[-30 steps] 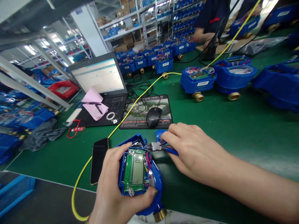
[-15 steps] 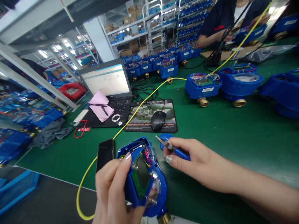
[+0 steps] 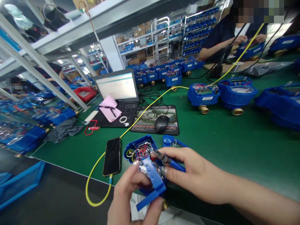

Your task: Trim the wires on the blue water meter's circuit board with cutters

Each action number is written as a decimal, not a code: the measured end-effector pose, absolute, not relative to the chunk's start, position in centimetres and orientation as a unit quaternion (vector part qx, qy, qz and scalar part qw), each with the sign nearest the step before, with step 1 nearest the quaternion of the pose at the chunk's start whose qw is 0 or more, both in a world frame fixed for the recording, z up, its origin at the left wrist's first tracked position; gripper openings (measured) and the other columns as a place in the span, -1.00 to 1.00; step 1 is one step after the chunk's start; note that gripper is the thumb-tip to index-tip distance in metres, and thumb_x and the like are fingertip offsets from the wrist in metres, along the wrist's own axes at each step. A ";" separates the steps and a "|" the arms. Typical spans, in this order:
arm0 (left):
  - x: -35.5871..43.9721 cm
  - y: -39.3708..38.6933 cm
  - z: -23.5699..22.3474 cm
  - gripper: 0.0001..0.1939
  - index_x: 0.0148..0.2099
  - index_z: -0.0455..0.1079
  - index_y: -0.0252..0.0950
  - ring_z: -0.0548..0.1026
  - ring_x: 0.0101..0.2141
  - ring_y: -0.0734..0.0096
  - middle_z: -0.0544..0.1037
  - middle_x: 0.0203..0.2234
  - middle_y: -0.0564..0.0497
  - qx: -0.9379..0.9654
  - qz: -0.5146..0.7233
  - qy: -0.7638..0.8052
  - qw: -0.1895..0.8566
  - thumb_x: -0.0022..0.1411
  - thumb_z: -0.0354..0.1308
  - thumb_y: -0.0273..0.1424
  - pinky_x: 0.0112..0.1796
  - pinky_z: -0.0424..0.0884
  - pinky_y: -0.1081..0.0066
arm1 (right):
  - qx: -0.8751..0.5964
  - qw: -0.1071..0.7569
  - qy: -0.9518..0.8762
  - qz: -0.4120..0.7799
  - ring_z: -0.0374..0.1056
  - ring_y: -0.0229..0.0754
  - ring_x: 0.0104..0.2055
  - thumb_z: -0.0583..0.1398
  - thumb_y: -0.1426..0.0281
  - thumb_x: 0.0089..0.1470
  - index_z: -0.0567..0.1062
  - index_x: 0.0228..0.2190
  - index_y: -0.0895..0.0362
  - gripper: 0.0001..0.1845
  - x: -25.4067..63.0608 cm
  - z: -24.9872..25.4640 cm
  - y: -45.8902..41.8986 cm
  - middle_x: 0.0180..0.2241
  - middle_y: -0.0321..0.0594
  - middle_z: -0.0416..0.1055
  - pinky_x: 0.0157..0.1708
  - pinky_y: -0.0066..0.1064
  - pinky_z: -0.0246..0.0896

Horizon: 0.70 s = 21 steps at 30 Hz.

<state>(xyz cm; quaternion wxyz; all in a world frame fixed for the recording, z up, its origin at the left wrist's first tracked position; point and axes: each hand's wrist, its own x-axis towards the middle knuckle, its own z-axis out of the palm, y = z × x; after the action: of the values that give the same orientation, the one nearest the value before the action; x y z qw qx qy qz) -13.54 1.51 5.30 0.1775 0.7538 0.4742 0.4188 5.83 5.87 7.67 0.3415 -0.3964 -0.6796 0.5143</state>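
My left hand point(image 3: 125, 193) pinches a blue plastic bracket point(image 3: 153, 175) between fingers and thumb, tilted above a water meter. The open blue meter housing point(image 3: 150, 140) lies behind it, with red and yellow wires point(image 3: 142, 151) showing inside. Much of the meter is hidden by the bracket and my fingers. In my right hand point(image 3: 189, 165) are blue-handled pliers point(image 3: 174, 164), their tips close to the wires; contact cannot be made out. A blue plastic cap-like piece point(image 3: 167, 140) lies just beyond the right hand.
A phone point(image 3: 112, 156) on a yellow cable point(image 3: 90, 178) lies left of the meter. Further back stand a laptop point(image 3: 117, 90) and a mouse point(image 3: 161, 123). Several blue meters point(image 3: 203, 95) line the right side of the green table. A co-worker point(image 3: 222, 40) sits across.
My left hand has lifted and turned the blue bracket out of the meter, exposing wires inside. The pliers have moved left, over the housing. The view has shifted slightly.
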 end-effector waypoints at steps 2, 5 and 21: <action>-13.3 1.8 5.4 -0.35 0.31 -0.01 -0.18 0.48 -0.31 0.34 0.33 -0.17 -0.08 0.739 0.406 0.497 0.208 0.22 0.11 -0.47 -0.36 0.56 0.42 | -0.385 0.341 -0.686 0.515 0.33 -0.13 -0.28 0.10 0.38 0.05 0.53 -0.28 0.20 -0.75 5.9 7.6 6.0 -0.44 -0.24 0.40 -0.27 -0.40 0.26; -13.2 2.4 5.8 -0.46 0.21 0.16 -0.14 0.45 -0.19 0.30 0.24 -0.04 -0.09 0.762 0.360 0.518 0.148 0.18 0.12 -0.41 -0.23 0.55 0.35 | -0.372 0.335 -0.689 0.524 0.31 -0.17 -0.33 0.11 0.37 0.03 0.54 -0.24 0.21 -0.70 6.0 7.7 6.1 -0.41 -0.24 0.40 -0.31 -0.42 0.24; -12.5 5.0 3.5 -0.42 0.16 0.18 -0.14 0.38 0.01 0.07 0.36 0.00 -0.08 0.716 0.459 0.497 0.173 0.13 0.29 -0.32 0.06 0.35 0.05 | -0.446 0.260 -0.668 0.537 0.35 -0.18 -0.30 -0.07 0.11 0.25 0.49 -0.40 0.16 -0.50 10.1 8.5 5.2 -0.37 -0.18 0.44 -0.26 -0.42 0.29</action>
<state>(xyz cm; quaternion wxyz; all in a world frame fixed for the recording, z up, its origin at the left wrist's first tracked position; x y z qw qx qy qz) -12.46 5.00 3.52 0.1734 0.7156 0.4974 0.4587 10.05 5.21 8.52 0.2603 -0.4457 -0.6676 0.5366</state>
